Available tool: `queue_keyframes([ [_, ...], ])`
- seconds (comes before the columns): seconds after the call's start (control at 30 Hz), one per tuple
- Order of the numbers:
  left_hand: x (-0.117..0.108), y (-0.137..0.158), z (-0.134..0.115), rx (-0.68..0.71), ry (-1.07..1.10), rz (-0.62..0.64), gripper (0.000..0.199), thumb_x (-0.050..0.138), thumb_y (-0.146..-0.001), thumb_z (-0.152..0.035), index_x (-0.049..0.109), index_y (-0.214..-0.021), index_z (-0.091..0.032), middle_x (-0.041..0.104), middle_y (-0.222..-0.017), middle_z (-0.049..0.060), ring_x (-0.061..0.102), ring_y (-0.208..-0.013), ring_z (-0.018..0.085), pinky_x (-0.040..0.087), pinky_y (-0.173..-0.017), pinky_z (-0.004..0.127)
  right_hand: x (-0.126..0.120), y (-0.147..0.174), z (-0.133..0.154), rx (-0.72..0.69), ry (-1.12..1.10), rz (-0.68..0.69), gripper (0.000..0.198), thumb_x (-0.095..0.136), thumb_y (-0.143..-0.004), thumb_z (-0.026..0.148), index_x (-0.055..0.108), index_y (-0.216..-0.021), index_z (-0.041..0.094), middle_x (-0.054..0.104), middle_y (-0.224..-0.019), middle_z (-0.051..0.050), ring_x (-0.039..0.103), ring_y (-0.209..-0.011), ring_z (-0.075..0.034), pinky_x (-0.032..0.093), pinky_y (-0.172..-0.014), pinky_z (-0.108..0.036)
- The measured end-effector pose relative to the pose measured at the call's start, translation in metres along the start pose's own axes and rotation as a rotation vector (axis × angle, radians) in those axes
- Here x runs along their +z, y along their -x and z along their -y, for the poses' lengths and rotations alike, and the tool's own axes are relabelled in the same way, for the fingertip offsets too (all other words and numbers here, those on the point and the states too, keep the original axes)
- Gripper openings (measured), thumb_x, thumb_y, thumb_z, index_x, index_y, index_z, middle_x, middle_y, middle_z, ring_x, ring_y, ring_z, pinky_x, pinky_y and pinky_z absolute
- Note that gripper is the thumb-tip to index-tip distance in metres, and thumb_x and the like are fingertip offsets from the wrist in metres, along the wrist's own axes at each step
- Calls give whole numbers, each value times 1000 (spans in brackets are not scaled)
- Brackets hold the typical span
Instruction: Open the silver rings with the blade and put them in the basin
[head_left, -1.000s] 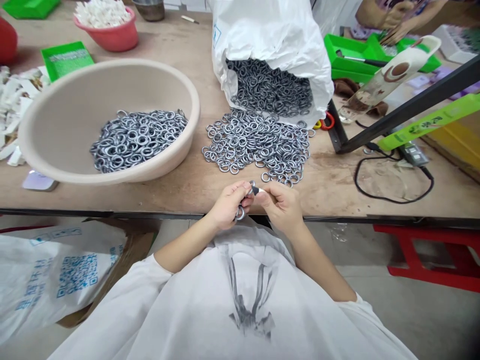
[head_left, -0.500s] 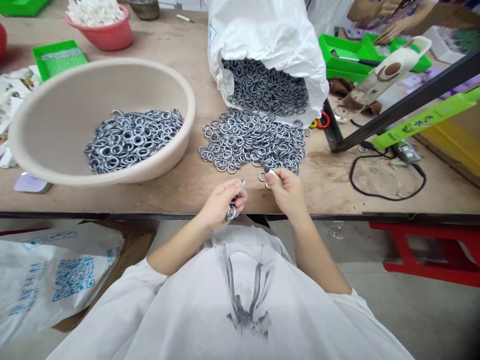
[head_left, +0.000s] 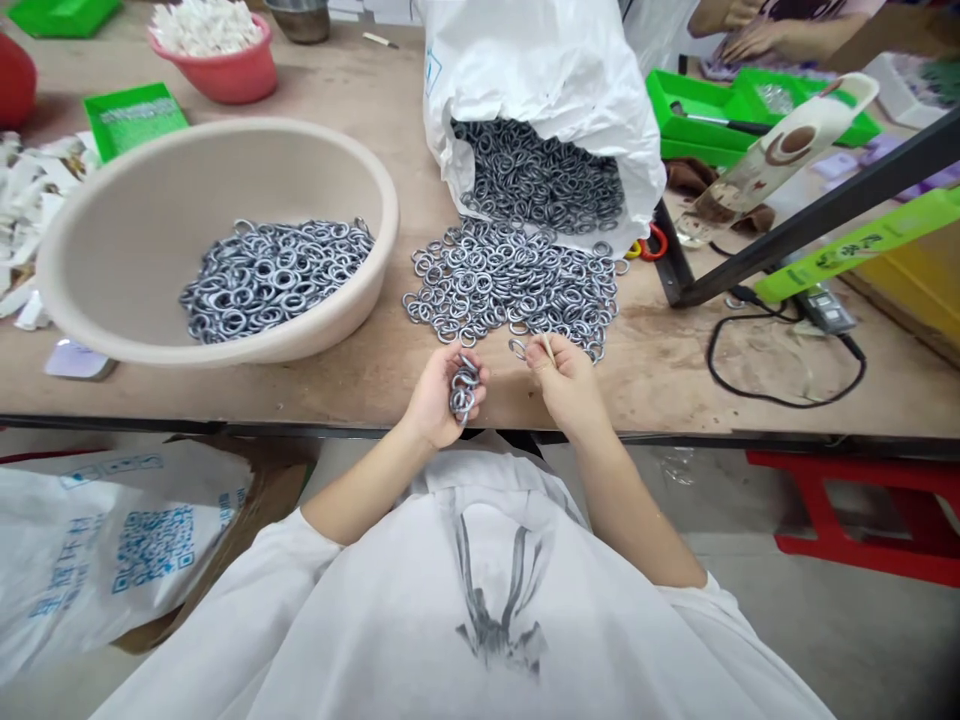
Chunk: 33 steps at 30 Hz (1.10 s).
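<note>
Several grey metal rings lie in the palm of my left hand, its fingers curled round them at the table's front edge. My right hand pinches a small thin pale tool, whose kind I cannot make out. Just left of those fingertips is a single ring; whether they touch it I cannot tell. Beyond both hands spreads a pile of grey rings, spilling from a white sack full of the same rings. To the left, a large beige basin holds another heap of rings.
A black metal frame slants over the right side, near a looped cable and a bottle. Green trays stand behind, by another person's hands. A pink bowl is at back left; a red stool stands below.
My left hand has turned palm up and opened somewhat, showing the rings in it. My right hand has tilted the thin tool upright. The whole view has shifted slightly.
</note>
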<state>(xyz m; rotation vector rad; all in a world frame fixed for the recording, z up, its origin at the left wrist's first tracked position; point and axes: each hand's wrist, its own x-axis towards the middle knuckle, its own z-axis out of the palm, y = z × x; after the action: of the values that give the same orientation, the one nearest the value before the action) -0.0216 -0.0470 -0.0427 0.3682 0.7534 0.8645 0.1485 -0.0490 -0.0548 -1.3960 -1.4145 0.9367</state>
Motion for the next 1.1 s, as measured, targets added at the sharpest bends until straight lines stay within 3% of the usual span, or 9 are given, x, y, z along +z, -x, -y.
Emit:
queue_keyframes([
  [0.07, 5, -1, 8, 52, -51, -9, 39, 68, -80, -53, 47, -79, -19, 54, -69, -4, 36, -38, 3, 19, -31, 15, 13, 11, 6, 49, -232, -11, 39, 59, -88, 60, 54, -82, 22, 45, -62, 6, 36, -51, -10, 32, -51, -25],
  [0.13, 10, -2, 18, 111, -104, -4, 45, 74, -76, -55, 47, -80, -19, 52, -66, -6, 37, -39, 2, 22, -33, 14, 27, 20, 10, 66, -345, -33, 40, 63, -85, 60, 52, -81, 23, 47, -63, 6, 39, -52, -10, 35, -51, -25],
  [0.23, 12, -2, 29, 142, -130, 27, 50, 77, -72, -59, 47, -80, -19, 48, -63, -7, 37, -39, 2, 24, -35, 13, 41, 29, 12, 71, -390, -81, 37, 65, -84, 57, 52, -79, 23, 50, -63, 5, 46, -57, -11, 41, -56, -25],
  [0.37, 9, 0, 29, 138, -128, 65, 50, 77, -73, -58, 47, -79, -20, 44, -62, -8, 33, -38, 2, 21, -34, 13, 41, 30, 10, 36, -363, -122, 32, 68, -83, 53, 57, -86, 23, 57, -71, 3, 52, -61, -13, 47, -60, -27],
  [0.5, 12, 5, 20, 93, -116, 122, 45, 77, -74, -53, 50, -83, -20, 44, -61, -7, 34, -41, 3, 22, -36, 12, 27, 23, 7, -32, -236, -35, 35, 69, -83, 53, 66, -102, 24, 65, -92, -4, 61, -76, -17, 51, -66, -31],
  [0.67, 15, 11, 11, -20, -88, 193, 45, 73, -78, -53, 42, -76, -20, 42, -57, -7, 28, -38, 2, 20, -34, 11, 8, 18, 15, -181, -25, 0, 33, 58, -91, 54, 68, -89, 23, 66, -81, -3, 61, -77, -19, 48, -72, -33],
  [0.83, 13, 11, 13, -61, -75, 128, 44, 72, -78, -51, 41, -75, -20, 40, -55, -8, 29, -36, 2, 17, -33, 11, 0, 28, 27, -373, 295, 31, 36, 56, -94, 47, 63, -69, 22, 62, -66, -2, 55, -67, -17, 39, -64, -31],
  [1.1, 15, 12, 13, -44, -88, 70, 46, 75, -76, -51, 41, -74, -20, 39, -52, -9, 29, -35, 2, 18, -34, 13, 1, 33, 31, -372, 417, 60, 38, 56, -93, 48, 63, -65, 23, 62, -61, -1, 52, -60, -15, 35, -60, -30],
])
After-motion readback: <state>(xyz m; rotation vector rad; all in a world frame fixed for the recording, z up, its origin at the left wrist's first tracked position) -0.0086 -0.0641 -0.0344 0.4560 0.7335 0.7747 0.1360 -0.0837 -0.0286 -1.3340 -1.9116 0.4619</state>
